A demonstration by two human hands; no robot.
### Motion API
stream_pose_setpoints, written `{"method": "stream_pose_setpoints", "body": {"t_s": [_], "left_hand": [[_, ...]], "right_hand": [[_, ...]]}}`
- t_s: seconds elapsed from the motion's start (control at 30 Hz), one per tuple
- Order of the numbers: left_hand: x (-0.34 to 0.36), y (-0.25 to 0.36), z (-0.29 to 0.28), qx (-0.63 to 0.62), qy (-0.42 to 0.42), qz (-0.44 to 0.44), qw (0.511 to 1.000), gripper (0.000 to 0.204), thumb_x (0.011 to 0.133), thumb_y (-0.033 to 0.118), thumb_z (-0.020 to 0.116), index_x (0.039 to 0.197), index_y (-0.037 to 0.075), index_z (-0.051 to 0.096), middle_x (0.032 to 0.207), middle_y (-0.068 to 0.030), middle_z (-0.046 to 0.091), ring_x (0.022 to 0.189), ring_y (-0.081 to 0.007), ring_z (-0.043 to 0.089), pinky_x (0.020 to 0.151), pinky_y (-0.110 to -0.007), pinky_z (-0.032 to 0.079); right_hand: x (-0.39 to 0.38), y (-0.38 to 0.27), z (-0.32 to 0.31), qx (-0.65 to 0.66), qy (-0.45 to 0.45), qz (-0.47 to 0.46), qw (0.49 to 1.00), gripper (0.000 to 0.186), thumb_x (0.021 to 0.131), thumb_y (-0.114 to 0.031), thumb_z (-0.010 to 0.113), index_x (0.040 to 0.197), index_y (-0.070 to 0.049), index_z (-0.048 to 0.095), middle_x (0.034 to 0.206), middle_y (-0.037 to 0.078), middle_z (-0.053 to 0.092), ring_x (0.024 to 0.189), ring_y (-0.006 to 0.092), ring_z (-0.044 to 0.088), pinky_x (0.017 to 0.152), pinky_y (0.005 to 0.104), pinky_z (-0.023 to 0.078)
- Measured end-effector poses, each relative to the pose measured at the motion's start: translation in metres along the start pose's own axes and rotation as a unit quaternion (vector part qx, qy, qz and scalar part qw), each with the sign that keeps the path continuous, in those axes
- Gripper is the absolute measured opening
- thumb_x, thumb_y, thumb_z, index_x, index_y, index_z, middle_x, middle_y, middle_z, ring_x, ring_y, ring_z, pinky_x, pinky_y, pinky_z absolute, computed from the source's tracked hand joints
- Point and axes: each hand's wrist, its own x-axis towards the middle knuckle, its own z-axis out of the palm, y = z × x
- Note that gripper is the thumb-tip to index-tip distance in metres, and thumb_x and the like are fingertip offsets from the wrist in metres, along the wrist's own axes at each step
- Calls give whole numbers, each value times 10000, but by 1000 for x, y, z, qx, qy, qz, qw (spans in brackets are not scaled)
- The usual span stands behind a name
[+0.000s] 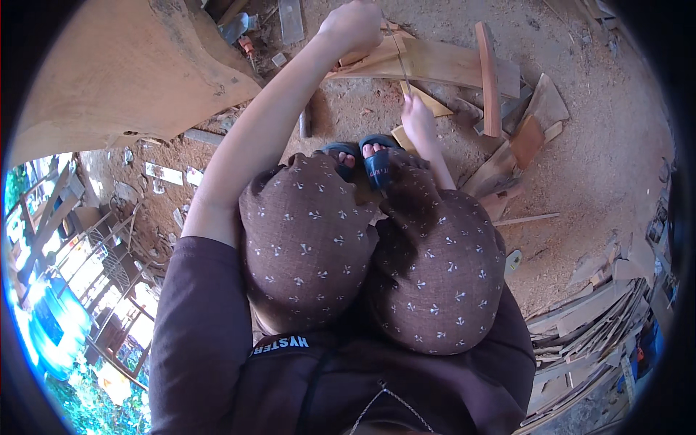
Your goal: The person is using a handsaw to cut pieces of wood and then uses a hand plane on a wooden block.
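I squat with both arms stretched forward over a pale wooden board (457, 65) on the ground. A long, thin, dark rod-like tool (400, 58) slants across the board between my hands. My left hand (351, 29) is closed in a fist at its far end, beyond the board's left part. Nearer to me, my right hand (418, 119) is closed round the tool's other end. Whether the tool is a file or a blade cannot be made out. A small yellowish wood piece (431, 100) lies beside my right hand.
A reddish wood bar (488, 80) lies across the board's right part. Offcuts (528, 141) are scattered to the right, with a pile of thin wood strips (591, 330) at lower right. A large wooden slab (138, 72) stands at upper left. My sandalled feet (377, 167) are close to the work.
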Motion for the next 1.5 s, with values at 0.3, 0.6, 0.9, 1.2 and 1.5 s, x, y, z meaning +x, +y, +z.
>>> {"method": "stream_pose_setpoints", "body": {"t_s": [0.3, 0.6, 0.9, 1.2, 1.5], "left_hand": [[0, 9, -7, 23, -34, -13, 999, 225, 751, 123, 555, 853, -30, 683, 878, -261, 668, 875, -366, 676, 752, -430, 560], [2, -1, 4, 5, -23, -5, 1000, 234, 757, 200, 591, 915, 80, 713, 897, -188, 692, 847, -342, 673, 821, -430, 540], [1, 10, -5, 44, -32, -6, 999, 222, 768, 130, 547, 831, -25, 693, 866, -256, 673, 856, -352, 685, 721, -423, 565], [2, 4, 0, 30, -7, 13, 999, 227, 752, 133, 551, 828, -27, 693, 860, -260, 672, 848, -362, 683, 729, -431, 563], [3, 8, -3, 22, -19, -7, 1000, 239, 737, 141, 548, 815, -36, 690, 851, -266, 668, 846, -357, 683, 733, -431, 560]], "right_hand": [[12, 0, -4, -31, 4, 4, 1000, 339, 977, -293, 413, 935, 6, 566, 807, 277, 629, 808, 475, 599, 700, 563, 460], [-48, 13, -4, -22, 0, 9, 1000, 289, 976, -259, 430, 919, -5, 555, 806, 279, 624, 796, 470, 601, 675, 553, 465], [24, -5, -8, -11, 12, -20, 1000, 324, 977, -301, 419, 938, -8, 552, 809, 282, 625, 814, 483, 592, 696, 569, 460], [-54, 35, 9, 17, 28, 21, 999, 312, 976, -308, 423, 951, -29, 560, 809, 283, 621, 811, 479, 593, 691, 566, 461], [33, -4, -6, -12, 26, -41, 999, 327, 975, -316, 420, 958, -27, 571, 821, 289, 621, 823, 482, 592, 713, 561, 462]]}}
